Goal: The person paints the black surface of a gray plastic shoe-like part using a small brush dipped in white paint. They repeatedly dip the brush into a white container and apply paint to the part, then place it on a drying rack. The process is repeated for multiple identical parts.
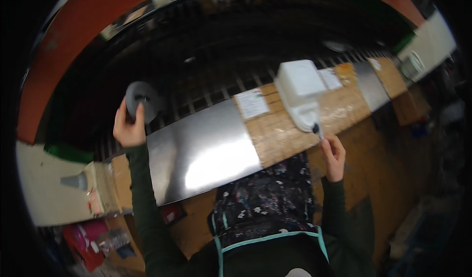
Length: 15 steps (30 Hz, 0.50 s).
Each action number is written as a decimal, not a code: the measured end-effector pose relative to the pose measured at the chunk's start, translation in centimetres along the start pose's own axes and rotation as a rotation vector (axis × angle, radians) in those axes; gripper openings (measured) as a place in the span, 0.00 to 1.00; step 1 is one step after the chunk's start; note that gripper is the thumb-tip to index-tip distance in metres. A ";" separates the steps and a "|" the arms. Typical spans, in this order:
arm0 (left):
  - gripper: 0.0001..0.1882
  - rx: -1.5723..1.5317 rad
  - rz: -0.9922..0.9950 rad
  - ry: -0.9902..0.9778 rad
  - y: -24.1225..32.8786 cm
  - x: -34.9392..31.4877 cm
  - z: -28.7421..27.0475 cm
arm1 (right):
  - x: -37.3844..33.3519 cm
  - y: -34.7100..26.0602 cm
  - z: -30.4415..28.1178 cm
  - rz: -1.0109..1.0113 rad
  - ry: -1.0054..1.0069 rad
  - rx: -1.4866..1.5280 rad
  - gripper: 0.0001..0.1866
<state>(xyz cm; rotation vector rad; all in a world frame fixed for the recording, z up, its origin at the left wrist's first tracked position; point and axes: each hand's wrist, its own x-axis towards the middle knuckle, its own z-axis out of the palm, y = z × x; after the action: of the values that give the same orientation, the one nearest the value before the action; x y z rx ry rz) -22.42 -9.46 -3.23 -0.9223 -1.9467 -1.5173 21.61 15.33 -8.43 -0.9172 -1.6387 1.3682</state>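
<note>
My left hand is raised at the far left edge of the bench, in front of a dark recess. Its fingers and thumb grip a grey round piece with a dark mark near its middle; blur hides its exact kind. Further right, my right hand pinches a thin pale handle with a dark tip, which looks like a small brush. The tip is at the lip of a white plastic container, which has a blocky upper part and a low rounded trough in front. Whether they touch I cannot tell.
A shiny metal sheet lies on the bench between my hands, beside taped cardboard. Paper slips lie near the container. Behind runs a rack of dark bars. A grey cup is at left, a pale cup at far right.
</note>
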 end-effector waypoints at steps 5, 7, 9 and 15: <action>0.30 0.213 0.535 -0.480 13.3 -10.9 5.0 | 2.8 -0.2 -3.6 -0.313 0.196 -0.786 0.04; 0.29 0.107 0.462 -0.630 15.6 -13.7 7.0 | 4.1 0.1 -3.6 -0.458 0.195 -0.917 0.04; 0.29 -0.177 0.209 -0.816 16.3 -15.1 7.8 | 5.4 0.5 -3.2 -0.540 0.157 -0.957 0.04; 0.55 0.533 0.114 -0.768 11.5 -10.8 5.9 | 7.7 0.9 -2.5 -0.684 0.022 -1.030 0.04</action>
<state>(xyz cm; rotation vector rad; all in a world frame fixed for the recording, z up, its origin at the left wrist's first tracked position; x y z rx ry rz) -6.57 -4.23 -5.42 -1.4488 -2.5617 -0.5215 20.72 23.41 -8.14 -0.7460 -2.3554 -0.0090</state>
